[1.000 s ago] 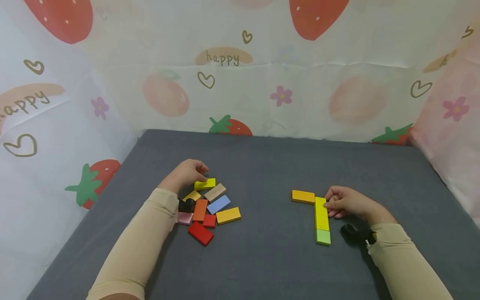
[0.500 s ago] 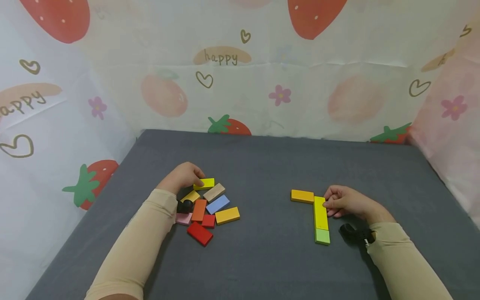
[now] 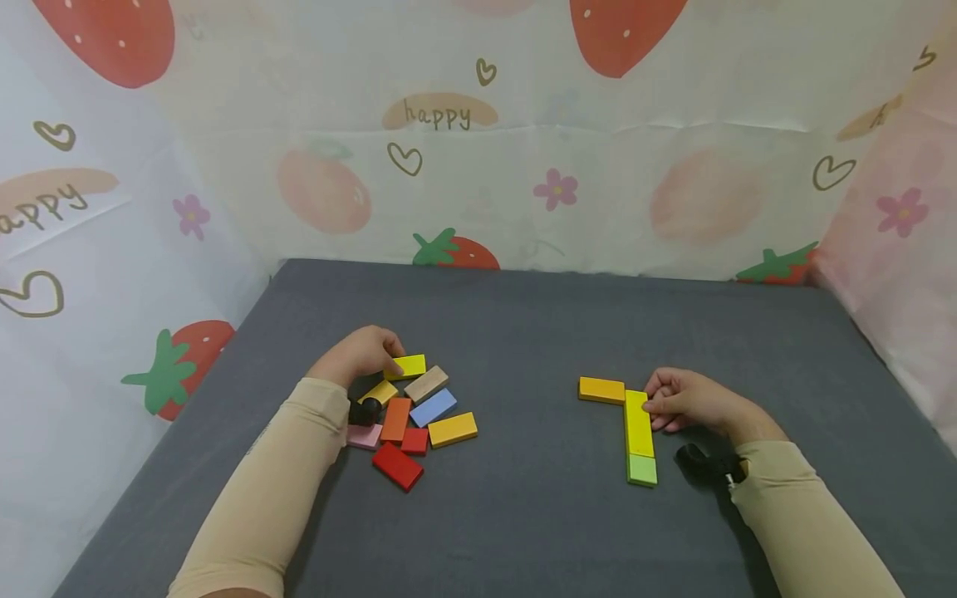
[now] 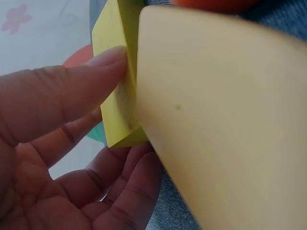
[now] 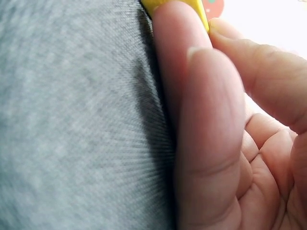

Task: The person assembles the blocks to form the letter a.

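Observation:
At the far side of a loose pile, my left hand [image 3: 362, 353] pinches a yellow wooden block [image 3: 408, 366]. The left wrist view shows the thumb [image 4: 108, 67] on one face of that yellow block [image 4: 117, 105], with fingers behind it. On the right, my right hand [image 3: 695, 403] holds the edge of another yellow block [image 3: 638, 422] between thumb and fingers. This block lies end to end with a light green block [image 3: 641, 470]. An orange-yellow block [image 3: 601, 390] meets its far left corner, forming an angled shape. Curled fingers partly hide the yellow block [image 5: 184, 5] in the right wrist view.
The pile also has a tan block [image 3: 427, 384], a blue block [image 3: 434, 407], an orange block [image 3: 396, 420], a red block [image 3: 398, 467], a yellow-orange block [image 3: 453, 429] and others. The grey tabletop [image 3: 523, 515] ends at a patterned cloth backdrop [image 3: 478, 191].
My left hand has come down slightly and its fingers have closed on the yellow block in the pile. The right hand stays at its block. The head view has shifted a little.

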